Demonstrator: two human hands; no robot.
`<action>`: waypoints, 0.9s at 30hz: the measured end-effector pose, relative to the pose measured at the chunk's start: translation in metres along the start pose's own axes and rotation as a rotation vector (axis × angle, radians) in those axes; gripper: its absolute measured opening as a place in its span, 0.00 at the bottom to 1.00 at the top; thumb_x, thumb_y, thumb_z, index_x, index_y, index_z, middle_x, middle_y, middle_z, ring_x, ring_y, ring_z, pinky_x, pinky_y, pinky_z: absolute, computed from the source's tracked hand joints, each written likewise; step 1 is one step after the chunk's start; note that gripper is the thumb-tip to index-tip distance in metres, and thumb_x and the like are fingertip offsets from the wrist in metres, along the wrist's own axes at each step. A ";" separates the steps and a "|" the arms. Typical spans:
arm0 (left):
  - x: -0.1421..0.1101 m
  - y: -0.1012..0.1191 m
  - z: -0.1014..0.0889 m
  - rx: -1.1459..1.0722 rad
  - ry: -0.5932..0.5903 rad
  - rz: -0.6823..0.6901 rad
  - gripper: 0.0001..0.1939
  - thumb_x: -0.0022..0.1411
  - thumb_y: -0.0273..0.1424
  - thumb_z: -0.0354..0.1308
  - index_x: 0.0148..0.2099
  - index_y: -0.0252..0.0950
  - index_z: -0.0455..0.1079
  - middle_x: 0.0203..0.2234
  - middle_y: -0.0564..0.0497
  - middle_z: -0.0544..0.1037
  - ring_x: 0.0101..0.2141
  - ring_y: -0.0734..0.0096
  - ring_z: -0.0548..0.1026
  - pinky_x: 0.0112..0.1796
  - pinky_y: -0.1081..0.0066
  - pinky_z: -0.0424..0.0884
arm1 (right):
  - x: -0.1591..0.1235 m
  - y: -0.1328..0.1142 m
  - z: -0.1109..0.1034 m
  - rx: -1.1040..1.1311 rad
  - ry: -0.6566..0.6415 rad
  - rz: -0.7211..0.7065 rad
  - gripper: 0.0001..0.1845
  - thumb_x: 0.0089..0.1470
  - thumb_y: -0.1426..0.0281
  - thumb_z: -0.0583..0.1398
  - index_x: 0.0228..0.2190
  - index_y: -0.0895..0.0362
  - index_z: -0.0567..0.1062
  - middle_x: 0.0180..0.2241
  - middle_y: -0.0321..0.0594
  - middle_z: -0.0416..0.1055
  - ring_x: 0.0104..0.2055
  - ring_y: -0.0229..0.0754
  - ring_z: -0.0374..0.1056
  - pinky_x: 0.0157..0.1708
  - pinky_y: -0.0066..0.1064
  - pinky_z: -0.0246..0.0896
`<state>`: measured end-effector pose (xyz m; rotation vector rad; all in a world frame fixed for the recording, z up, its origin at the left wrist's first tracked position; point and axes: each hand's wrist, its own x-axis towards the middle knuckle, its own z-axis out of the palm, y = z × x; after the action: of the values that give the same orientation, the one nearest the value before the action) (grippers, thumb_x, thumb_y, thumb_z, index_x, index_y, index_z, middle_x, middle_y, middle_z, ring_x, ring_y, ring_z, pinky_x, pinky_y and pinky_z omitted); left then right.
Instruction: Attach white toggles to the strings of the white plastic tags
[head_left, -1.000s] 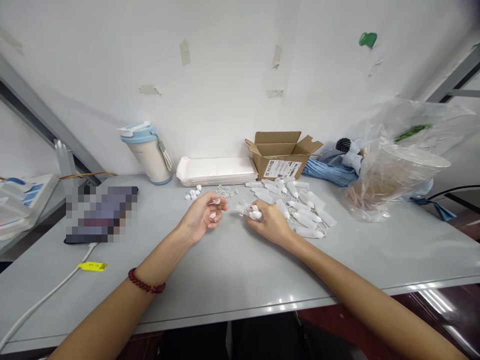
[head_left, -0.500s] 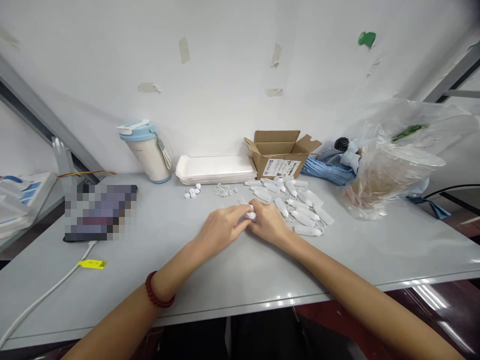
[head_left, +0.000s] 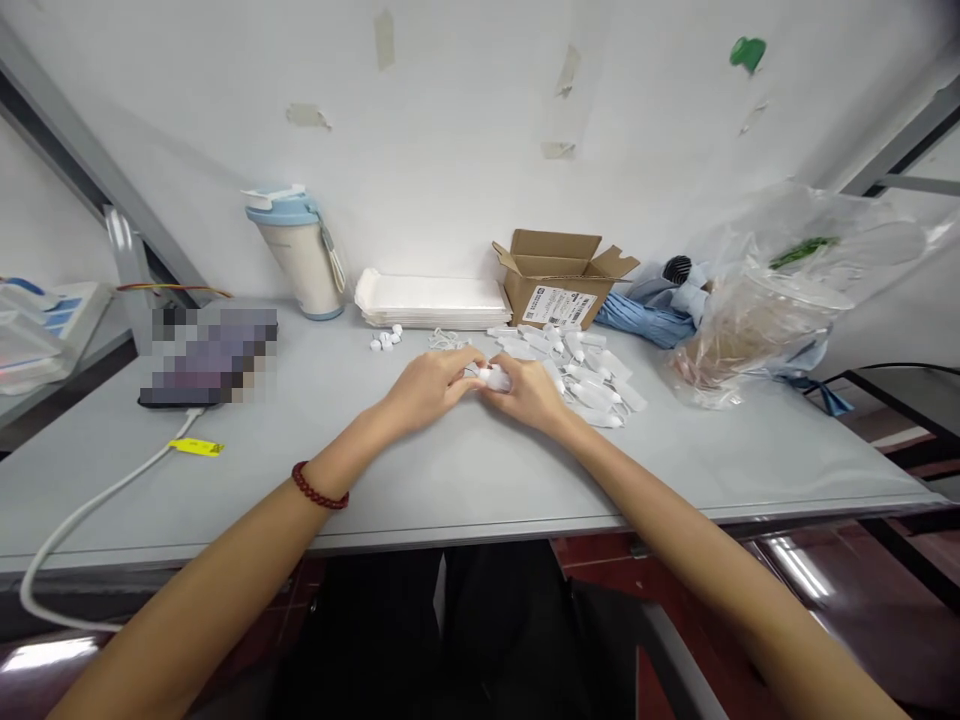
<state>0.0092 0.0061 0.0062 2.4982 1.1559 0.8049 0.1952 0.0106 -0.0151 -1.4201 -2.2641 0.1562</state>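
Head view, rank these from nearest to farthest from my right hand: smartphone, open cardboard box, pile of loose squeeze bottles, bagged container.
1. Pile of loose squeeze bottles: just right of your right hand.
2. Open cardboard box: behind the pile.
3. Bagged container: farther right.
4. Smartphone: far left.

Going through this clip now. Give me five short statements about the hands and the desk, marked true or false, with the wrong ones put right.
1. The left hand and the right hand are together at a small translucent bottle. True.
2. The bracelet is on the right wrist. False: the red beaded bracelet is on the left wrist.
3. The cardboard box at the back of the desk is open. True.
4. The tumbler stands to the right of the box. False: the blue-lidded tumbler stands to its left in the picture.
5. The tag on the white cable is blue. False: the tag is yellow.
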 end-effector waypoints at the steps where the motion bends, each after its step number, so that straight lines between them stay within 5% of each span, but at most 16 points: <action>1: 0.000 0.000 0.000 -0.016 0.004 -0.016 0.12 0.62 0.37 0.50 0.44 0.37 0.68 0.21 0.55 0.68 0.26 0.70 0.66 0.31 0.73 0.58 | 0.000 0.001 0.000 0.003 -0.003 0.013 0.15 0.51 0.61 0.57 0.38 0.57 0.70 0.29 0.40 0.73 0.30 0.43 0.67 0.27 0.27 0.49; 11: -0.002 0.005 0.011 -0.126 0.001 -0.102 0.13 0.60 0.39 0.51 0.33 0.35 0.69 0.18 0.56 0.62 0.22 0.74 0.60 0.28 0.73 0.54 | 0.003 0.005 0.007 -0.007 0.003 0.052 0.10 0.50 0.68 0.55 0.36 0.58 0.68 0.31 0.45 0.73 0.32 0.45 0.67 0.29 0.28 0.52; 17: 0.002 0.008 0.015 -0.490 -0.113 -0.414 0.25 0.60 0.47 0.45 0.24 0.32 0.67 0.15 0.56 0.58 0.18 0.78 0.56 0.22 0.74 0.53 | 0.002 0.004 0.006 -0.041 0.003 0.056 0.11 0.49 0.71 0.55 0.37 0.58 0.67 0.35 0.46 0.73 0.33 0.45 0.67 0.29 0.29 0.51; 23: 0.002 0.011 0.008 -0.385 -0.001 -0.255 0.16 0.54 0.43 0.56 0.30 0.33 0.70 0.19 0.56 0.65 0.23 0.76 0.60 0.25 0.76 0.55 | 0.002 0.005 0.006 -0.044 0.022 0.058 0.11 0.50 0.67 0.55 0.37 0.58 0.67 0.34 0.46 0.73 0.32 0.46 0.67 0.27 0.29 0.50; 27: 0.002 0.014 0.010 -0.479 -0.057 -0.364 0.21 0.57 0.46 0.52 0.23 0.32 0.67 0.15 0.56 0.60 0.18 0.79 0.57 0.22 0.75 0.53 | 0.002 0.006 0.006 -0.054 0.028 0.044 0.10 0.50 0.68 0.55 0.36 0.58 0.67 0.34 0.46 0.73 0.32 0.45 0.67 0.27 0.29 0.49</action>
<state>0.0246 -0.0009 0.0052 1.8461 1.1833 0.7878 0.1966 0.0155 -0.0221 -1.4909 -2.2318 0.0894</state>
